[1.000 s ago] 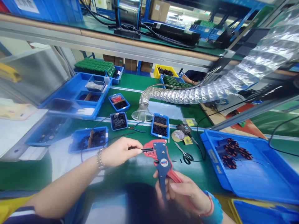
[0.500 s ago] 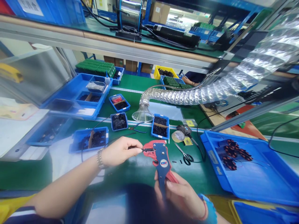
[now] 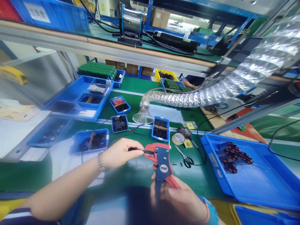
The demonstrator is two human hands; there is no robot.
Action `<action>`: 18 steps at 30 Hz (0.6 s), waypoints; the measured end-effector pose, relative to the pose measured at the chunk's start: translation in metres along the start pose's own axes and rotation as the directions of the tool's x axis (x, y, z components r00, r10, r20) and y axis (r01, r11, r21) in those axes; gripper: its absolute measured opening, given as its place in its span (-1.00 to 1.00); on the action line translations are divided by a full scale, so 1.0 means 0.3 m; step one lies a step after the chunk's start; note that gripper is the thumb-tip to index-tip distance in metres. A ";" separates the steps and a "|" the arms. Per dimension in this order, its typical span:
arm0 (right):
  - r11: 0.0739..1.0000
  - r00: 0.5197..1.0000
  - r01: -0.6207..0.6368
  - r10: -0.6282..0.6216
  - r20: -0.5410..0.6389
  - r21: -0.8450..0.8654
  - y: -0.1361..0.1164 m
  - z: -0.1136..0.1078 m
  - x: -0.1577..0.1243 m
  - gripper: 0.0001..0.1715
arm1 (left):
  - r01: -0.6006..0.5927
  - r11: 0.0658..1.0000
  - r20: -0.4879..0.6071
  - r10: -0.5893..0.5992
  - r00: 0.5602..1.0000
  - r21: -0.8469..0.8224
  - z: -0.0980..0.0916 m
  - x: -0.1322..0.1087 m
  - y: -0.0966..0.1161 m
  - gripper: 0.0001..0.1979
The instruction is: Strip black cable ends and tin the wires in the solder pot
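My left hand (image 3: 120, 152) pinches a thin black wire (image 3: 147, 152) and holds its end in the jaws of a red and blue wire stripper (image 3: 161, 164). Low in the view, my right hand (image 3: 179, 200) is wrapped round the stripper's handles and keeps the tool upright over the green bench (image 3: 131, 172). A metal watch sits on my left wrist. The rest of the wire is hidden by my fingers.
Small blue bins of black parts (image 3: 160, 128) stand behind the tool. Scissors (image 3: 185, 157) and a tape roll (image 3: 178, 138) lie to the right. A large blue tray (image 3: 257, 184) holds wound coils (image 3: 231, 156). A silver duct with a funnel (image 3: 143, 116) hangs over the bench.
My right hand has squeezed the stripper's handles closer together and slid slightly down and left. The view has tipped up a little. My left hand keeps the wire in the jaws.
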State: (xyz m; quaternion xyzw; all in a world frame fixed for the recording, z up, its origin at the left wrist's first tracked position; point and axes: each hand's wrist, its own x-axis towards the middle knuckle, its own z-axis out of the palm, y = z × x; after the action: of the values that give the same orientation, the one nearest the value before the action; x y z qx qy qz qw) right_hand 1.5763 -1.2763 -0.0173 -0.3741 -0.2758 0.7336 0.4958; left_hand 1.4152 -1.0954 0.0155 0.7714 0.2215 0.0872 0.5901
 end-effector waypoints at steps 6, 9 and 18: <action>1.000 1.000 0.005 -0.005 -0.005 -0.026 0.021 -0.014 -0.005 -0.55 | 0.010 0.999 -0.004 -0.010 1.000 -0.036 0.006 0.002 -0.004 -0.80; 1.000 1.000 0.004 -0.004 -0.013 -0.028 0.041 -0.016 -0.001 -0.56 | 0.016 0.999 0.006 -0.016 1.000 -0.041 0.007 0.004 -0.010 -0.79; 0.996 0.993 0.092 -0.093 -0.077 -0.023 0.070 0.006 0.012 -0.60 | -0.039 0.999 0.061 0.039 0.997 -0.006 -0.001 0.000 -0.002 -0.76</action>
State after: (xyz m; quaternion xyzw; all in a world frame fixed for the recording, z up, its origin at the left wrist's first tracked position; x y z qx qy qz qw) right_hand 1.5630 -1.2806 -0.0335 -0.3939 -0.2803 0.6921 0.5360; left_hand 1.4147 -1.0949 0.0150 0.7765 0.1882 0.0756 0.5966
